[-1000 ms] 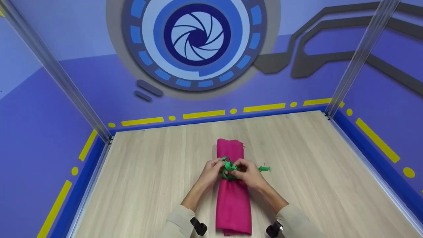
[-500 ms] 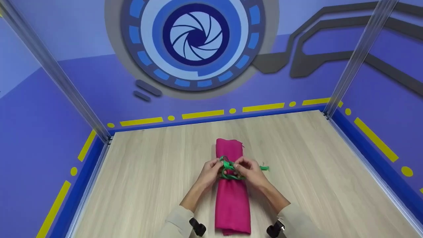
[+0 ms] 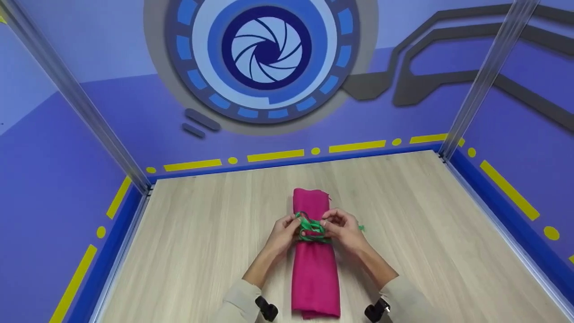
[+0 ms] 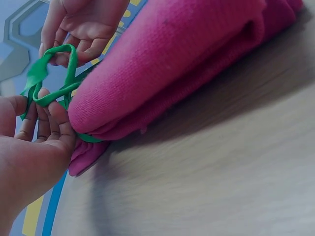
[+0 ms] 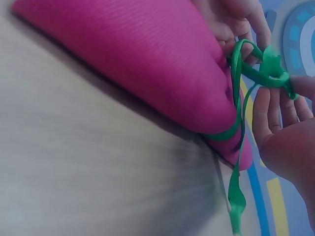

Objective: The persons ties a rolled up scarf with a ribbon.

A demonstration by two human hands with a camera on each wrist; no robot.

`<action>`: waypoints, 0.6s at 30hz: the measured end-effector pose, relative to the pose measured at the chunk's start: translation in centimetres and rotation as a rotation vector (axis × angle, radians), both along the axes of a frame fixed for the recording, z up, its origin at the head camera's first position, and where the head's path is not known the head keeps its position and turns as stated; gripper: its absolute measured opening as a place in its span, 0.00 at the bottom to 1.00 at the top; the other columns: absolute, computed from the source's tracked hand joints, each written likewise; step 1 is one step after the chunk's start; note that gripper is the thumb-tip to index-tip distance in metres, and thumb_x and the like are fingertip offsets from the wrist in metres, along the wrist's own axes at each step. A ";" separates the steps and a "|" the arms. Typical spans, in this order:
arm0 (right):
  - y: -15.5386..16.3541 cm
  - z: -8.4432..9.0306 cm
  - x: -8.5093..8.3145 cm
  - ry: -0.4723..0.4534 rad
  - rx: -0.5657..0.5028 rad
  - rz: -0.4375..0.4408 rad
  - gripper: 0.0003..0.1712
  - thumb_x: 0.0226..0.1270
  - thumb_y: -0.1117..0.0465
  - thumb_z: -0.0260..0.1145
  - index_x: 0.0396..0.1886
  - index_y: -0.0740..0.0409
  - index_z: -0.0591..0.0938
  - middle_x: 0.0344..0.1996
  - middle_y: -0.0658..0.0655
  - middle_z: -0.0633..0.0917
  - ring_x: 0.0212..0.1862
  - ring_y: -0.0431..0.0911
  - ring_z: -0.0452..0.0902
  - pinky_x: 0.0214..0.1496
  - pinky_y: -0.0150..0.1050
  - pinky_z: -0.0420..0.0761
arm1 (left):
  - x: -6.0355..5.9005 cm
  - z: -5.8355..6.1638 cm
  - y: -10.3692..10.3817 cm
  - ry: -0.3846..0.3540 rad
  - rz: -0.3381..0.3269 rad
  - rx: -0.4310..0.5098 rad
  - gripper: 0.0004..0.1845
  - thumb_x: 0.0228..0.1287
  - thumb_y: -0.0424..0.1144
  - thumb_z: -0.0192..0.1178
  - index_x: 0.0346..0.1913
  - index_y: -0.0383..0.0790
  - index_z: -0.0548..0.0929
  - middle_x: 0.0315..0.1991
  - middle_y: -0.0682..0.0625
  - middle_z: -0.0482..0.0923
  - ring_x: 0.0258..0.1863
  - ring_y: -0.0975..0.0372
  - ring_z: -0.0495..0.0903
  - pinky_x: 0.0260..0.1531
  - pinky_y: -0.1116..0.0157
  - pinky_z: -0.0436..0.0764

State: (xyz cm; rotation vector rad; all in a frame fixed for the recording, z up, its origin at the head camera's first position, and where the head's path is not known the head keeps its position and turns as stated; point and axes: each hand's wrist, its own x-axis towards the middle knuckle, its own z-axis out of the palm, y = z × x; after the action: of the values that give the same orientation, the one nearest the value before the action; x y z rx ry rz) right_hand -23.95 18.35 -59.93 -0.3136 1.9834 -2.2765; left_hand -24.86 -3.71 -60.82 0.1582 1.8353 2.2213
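A rolled magenta cloth point(image 3: 315, 269) lies lengthwise on the wooden table point(image 3: 202, 237). A green ribbon point(image 3: 309, 229) is wrapped round its middle. Both hands meet over the roll. My left hand point(image 3: 283, 232) pinches a loop of the ribbon point(image 4: 55, 83) at the roll's left side. My right hand point(image 3: 343, 229) pinches the ribbon point(image 5: 268, 69) at the knot, and a loose green tail point(image 5: 236, 196) hangs down beside the cloth point(image 5: 133, 64). In the left wrist view the cloth point(image 4: 177, 59) fills the upper frame.
Blue walls with yellow dashes close the table on three sides. Metal posts point(image 3: 486, 76) stand at the two far corners. Black wrist-camera mounts point(image 3: 267, 309) show at my cuffs near the front edge.
My hands have drawn closer together over the knot. The green tail at the right has shortened as the ribbon was pulled in.
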 end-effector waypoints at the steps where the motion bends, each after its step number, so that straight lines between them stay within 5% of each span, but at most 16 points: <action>1: 0.1 0.1 0.0 0.006 0.018 0.008 0.19 0.75 0.68 0.69 0.54 0.79 0.76 0.38 0.57 0.82 0.36 0.43 0.80 0.40 0.36 0.86 | 0.0 0.0 0.0 0.000 0.003 0.002 0.10 0.82 0.39 0.56 0.47 0.34 0.81 0.35 0.51 0.80 0.35 0.64 0.79 0.37 0.68 0.81; 8: 1.1 0.7 0.2 0.104 0.281 0.036 0.10 0.75 0.64 0.71 0.48 0.67 0.87 0.39 0.59 0.84 0.38 0.45 0.77 0.39 0.32 0.79 | 0.1 0.1 -0.5 0.017 0.023 -0.012 0.12 0.82 0.39 0.58 0.49 0.31 0.81 0.35 0.51 0.82 0.35 0.64 0.81 0.38 0.67 0.83; 18: 1.8 1.5 0.2 0.236 0.557 0.084 0.02 0.72 0.65 0.72 0.38 0.59 0.88 0.31 0.51 0.83 0.36 0.44 0.76 0.38 0.33 0.76 | 0.2 0.6 -1.1 0.060 0.020 -0.040 0.13 0.79 0.39 0.63 0.52 0.30 0.81 0.41 0.46 0.85 0.40 0.59 0.86 0.43 0.62 0.87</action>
State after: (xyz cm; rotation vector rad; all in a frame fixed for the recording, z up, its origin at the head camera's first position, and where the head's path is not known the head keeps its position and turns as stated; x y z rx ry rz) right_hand -23.79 20.12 -58.45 -0.6079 2.5508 -1.6031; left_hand -24.63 -4.85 -60.18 0.2018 1.9190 2.2143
